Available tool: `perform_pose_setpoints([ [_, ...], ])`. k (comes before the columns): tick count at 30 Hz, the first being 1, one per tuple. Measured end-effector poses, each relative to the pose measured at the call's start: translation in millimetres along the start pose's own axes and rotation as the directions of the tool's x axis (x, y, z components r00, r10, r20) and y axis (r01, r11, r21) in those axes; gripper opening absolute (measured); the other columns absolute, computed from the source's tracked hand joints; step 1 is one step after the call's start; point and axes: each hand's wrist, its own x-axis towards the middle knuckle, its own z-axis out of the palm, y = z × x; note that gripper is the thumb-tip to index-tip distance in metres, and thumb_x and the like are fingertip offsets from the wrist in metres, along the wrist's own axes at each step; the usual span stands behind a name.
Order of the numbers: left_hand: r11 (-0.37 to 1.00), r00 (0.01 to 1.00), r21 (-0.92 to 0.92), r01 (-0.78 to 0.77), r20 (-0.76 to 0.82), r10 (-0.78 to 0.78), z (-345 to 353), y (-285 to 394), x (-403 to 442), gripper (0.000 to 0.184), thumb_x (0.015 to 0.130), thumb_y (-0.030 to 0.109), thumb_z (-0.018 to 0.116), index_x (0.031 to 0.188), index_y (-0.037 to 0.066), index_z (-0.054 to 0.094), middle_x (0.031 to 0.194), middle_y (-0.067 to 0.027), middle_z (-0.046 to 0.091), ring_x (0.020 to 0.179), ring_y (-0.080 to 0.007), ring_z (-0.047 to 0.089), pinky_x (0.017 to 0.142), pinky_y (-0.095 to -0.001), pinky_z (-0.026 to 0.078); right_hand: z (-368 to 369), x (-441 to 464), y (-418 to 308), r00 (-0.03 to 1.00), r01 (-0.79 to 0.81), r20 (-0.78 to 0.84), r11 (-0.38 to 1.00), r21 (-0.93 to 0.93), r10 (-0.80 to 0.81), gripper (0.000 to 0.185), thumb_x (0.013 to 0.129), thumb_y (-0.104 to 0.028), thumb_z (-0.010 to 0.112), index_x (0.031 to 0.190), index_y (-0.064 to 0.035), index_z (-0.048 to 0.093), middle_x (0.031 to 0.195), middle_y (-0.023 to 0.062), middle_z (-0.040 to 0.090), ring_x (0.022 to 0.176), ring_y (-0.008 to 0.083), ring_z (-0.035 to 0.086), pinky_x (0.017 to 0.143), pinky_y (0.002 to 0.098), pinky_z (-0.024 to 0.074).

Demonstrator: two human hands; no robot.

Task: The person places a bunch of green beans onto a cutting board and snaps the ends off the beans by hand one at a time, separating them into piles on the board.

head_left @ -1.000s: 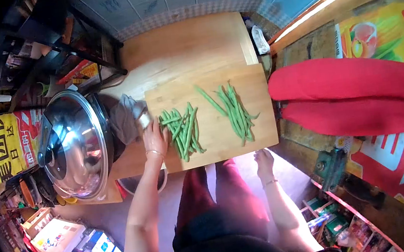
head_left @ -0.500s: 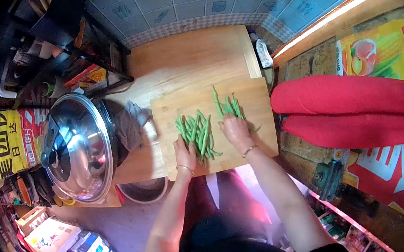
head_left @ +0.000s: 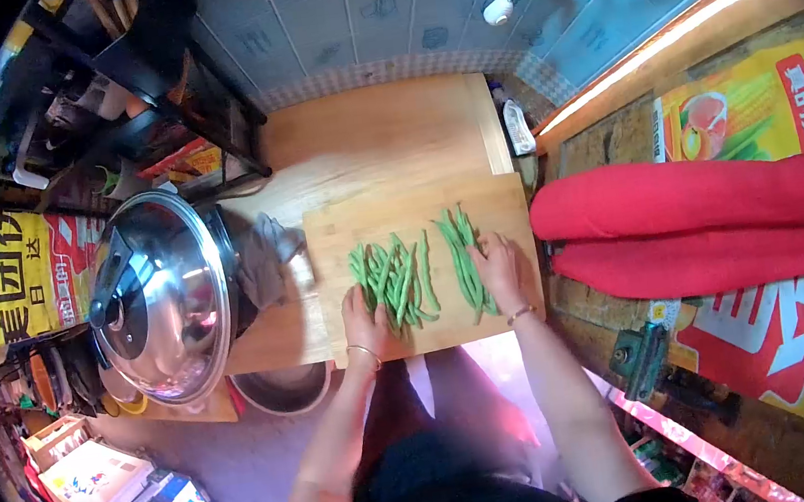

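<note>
Touching bean piles on cutting board (head_left: 320,236), both hands: left hand (head_left: 366,323) at near edge of left pile (head_left: 393,277), right hand (head_left: 498,274) against outer side of right pile (head_left: 466,263), fingers loosely curved. Can't tell from here whether either grips beans. Lidded pan (head_left: 162,296) and grey cloth (head_left: 262,258) left of board.

Both bare hands reach forward, palms down, wrists a little apart from the torso.
The left hand (head_left: 366,318) has its fingers pointing ahead and loosely spread, a thin bracelet on the wrist; its thumb seems to stand off from the other fingers, though the view is small. The right hand (head_left: 497,274) curves inward with bent fingers, a bracelet on that wrist too. Both forearms are bare, slanting outward toward dark sleeves.
</note>
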Motion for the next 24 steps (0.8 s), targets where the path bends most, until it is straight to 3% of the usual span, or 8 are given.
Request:
perform_pose_setpoints([
  [2,0.999,0.999,0.003,-0.044,-0.031,0.044,-10.7,17.9,1.7,0.051,0.077,0.011,0.055,0.121,-0.006,0.035,0.121,-0.0258,0.037,0.111,-0.0397,0.036,0.095,-0.0413,0.031,12.0,7.2,15.7,0.989,0.000,0.143,0.981,0.195,-0.028,0.023,0.072,-0.014,0.063,0.089,-0.0025,0.053,0.083,0.0164,0.054,0.077,0.0325,0.054,0.067,0.0385,0.0441],
  [6,0.984,0.995,-0.146,-0.104,-0.026,0.102,-27.9,61.3,8.3,0.041,0.078,0.008,0.055,0.116,-0.002,0.044,0.115,-0.0214,0.045,0.106,-0.0355,0.044,0.091,-0.0385,0.037,-0.4,-3.5,7.0,0.994,0.044,0.097,0.996,0.071,-0.051,0.019,0.073,-0.011,0.063,0.088,-0.0017,0.055,0.081,0.0124,0.056,0.072,0.0233,0.057,0.064,0.0316,0.0456],
  [8,0.926,0.993,-0.366,-0.090,0.036,0.110,-37.4,93.6,11.3,0.031,0.079,0.009,0.056,0.109,0.001,0.053,0.105,-0.0167,0.053,0.096,-0.0293,0.053,0.082,-0.0332,0.044,-12.8,-21.3,-8.8,0.963,-0.234,0.255,0.745,0.624,0.089,0.018,0.076,-0.005,0.060,0.093,-0.0001,0.055,0.079,0.0061,0.058,0.068,0.0119,0.057,0.060,0.0243,0.0449],
  [11,0.848,0.981,-0.523,-0.084,0.105,0.162,-48.2,141.5,6.4,0.028,0.078,0.010,0.059,0.104,0.002,0.057,0.104,-0.0163,0.055,0.095,-0.0268,0.054,0.078,-0.0314,0.045,-61.0,-48.2,-60.1,0.922,-0.260,0.383,0.632,0.730,-0.063,0.018,0.079,-0.001,0.057,0.096,0.0026,0.054,0.080,0.0024,0.057,0.067,0.0055,0.054,0.058,0.0187,0.0433],
  [13,0.838,0.949,-0.469,-0.279,0.000,0.315,-52.3,155.9,5.3,0.024,0.076,0.010,0.063,0.099,0.002,0.060,0.097,-0.0139,0.059,0.090,-0.0249,0.055,0.076,-0.0314,0.045,-79.3,-65.9,-82.0,0.921,-0.223,0.365,0.578,0.785,-0.140,0.019,0.079,0.000,0.056,0.097,0.0045,0.053,0.080,0.0017,0.058,0.066,0.0064,0.054,0.059,0.0195,0.0447],
  [15,0.809,0.959,-0.536,-0.240,-0.004,0.282,-64.9,168.7,-1.5,0.019,0.074,0.008,0.063,0.092,0.002,0.062,0.090,-0.0114,0.061,0.085,-0.0250,0.056,0.074,-0.0314,0.044,-97.5,-75.6,-99.7,0.926,-0.237,0.355,0.535,0.811,-0.127,0.018,0.079,-0.001,0.058,0.096,0.0040,0.054,0.078,0.0028,0.058,0.066,0.0070,0.055,0.059,0.0203,0.0452],
  [18,0.829,0.881,-0.303,-0.471,-0.117,0.458,-88.3,178.4,-9.1,0.016,0.070,0.004,0.063,0.086,0.004,0.062,0.080,-0.0087,0.059,0.076,-0.0273,0.055,0.066,-0.0343,0.044,-121.3,-81.5,-112.4,0.971,-0.005,0.174,0.713,0.702,-0.165,0.016,0.078,-0.002,0.060,0.093,0.0029,0.057,0.076,0.0049,0.059,0.067,0.0076,0.056,0.058,0.0212,0.0456],
  [24,0.742,0.733,0.053,-0.668,-0.119,0.669,-121.6,182.5,-22.0,0.029,0.064,0.003,0.062,0.092,0.007,0.061,0.077,-0.0044,0.055,0.073,-0.0211,0.052,0.063,-0.0319,0.043,-152.1,-96.1,-145.7,0.958,0.023,0.210,0.786,0.618,-0.193,0.014,0.078,-0.005,0.061,0.088,0.0037,0.059,0.075,0.0096,0.062,0.066,0.0104,0.060,0.056,0.0227,0.0475],
])
